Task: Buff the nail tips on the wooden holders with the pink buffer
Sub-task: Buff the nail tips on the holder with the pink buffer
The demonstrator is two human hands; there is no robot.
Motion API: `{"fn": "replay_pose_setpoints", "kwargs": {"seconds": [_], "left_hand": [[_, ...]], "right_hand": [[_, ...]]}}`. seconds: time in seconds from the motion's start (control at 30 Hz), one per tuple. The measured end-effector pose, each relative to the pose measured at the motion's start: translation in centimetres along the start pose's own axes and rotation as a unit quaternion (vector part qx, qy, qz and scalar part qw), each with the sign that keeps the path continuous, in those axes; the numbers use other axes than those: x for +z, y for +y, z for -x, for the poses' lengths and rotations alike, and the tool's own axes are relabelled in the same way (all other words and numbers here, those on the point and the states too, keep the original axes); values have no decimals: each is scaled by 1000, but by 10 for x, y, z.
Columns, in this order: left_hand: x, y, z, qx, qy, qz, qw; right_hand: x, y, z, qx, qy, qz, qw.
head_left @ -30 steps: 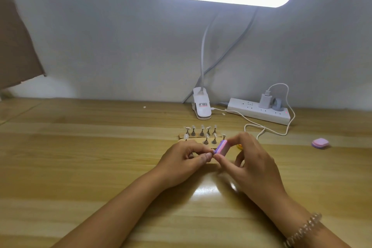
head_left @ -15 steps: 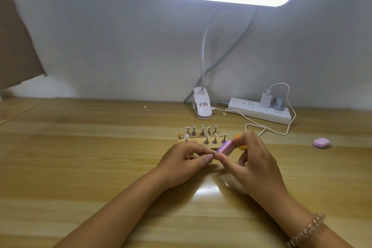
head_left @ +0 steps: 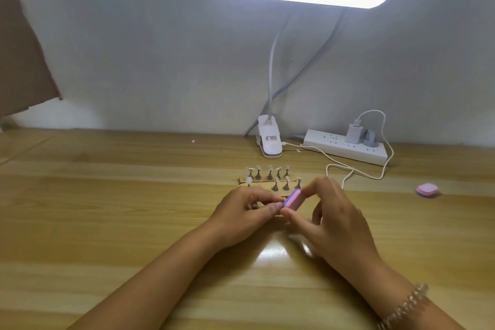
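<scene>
pink buffer (head_left: 293, 199) in right hand (head_left: 334, 220) grip; left hand (head_left: 241, 211) grip curled, contents unclear; nine nail tips (head_left: 270, 168), two wooden holders (head_left: 258, 184).

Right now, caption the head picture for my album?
Right hand holds the pink buffer against pinched fingers of the left hand.

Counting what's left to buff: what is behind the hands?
Two wooden holders carrying upright nail tips. The left hand and right hand cover the near holder's front edge.

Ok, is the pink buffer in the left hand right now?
No, the right hand pinches the pink buffer between thumb and fingers; the left hand pinches a mostly hidden small item beside it.
</scene>
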State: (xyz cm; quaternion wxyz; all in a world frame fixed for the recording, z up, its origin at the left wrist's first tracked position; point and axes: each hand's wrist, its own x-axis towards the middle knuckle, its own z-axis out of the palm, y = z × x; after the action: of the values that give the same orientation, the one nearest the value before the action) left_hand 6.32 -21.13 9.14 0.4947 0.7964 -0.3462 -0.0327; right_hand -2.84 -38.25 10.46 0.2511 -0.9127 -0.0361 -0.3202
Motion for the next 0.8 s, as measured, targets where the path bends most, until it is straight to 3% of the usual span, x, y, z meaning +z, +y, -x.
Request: {"fn": "replay_pose_setpoints", "kwargs": {"seconds": [0.07,0.2,0.33,0.47,0.6,0.7,0.8], "left_hand": [[0,0,0,0,-8,-2,1000],[0,1,1,-3,-9,4,1000],[0,6,0,4,-7,24,1000],[0,2,0,6,-11,1,1000],[-1,1,1,8,-11,-24,1000],[-1,2,2,7,-9,-24,1000],[0,5,1,-3,6,16,1000]], "right_hand": [[-1,1,-1,7,20,8,1000],[0,-2,2,-21,-37,22,999],[-2,1,0,5,11,1,1000],[0,-2,2,-29,-21,6,999],[-2,1,-1,7,14,-11,1000],[2,-1,2,-27,-24,-5,999],[1,5,-2,25,6,-26,999]]}}
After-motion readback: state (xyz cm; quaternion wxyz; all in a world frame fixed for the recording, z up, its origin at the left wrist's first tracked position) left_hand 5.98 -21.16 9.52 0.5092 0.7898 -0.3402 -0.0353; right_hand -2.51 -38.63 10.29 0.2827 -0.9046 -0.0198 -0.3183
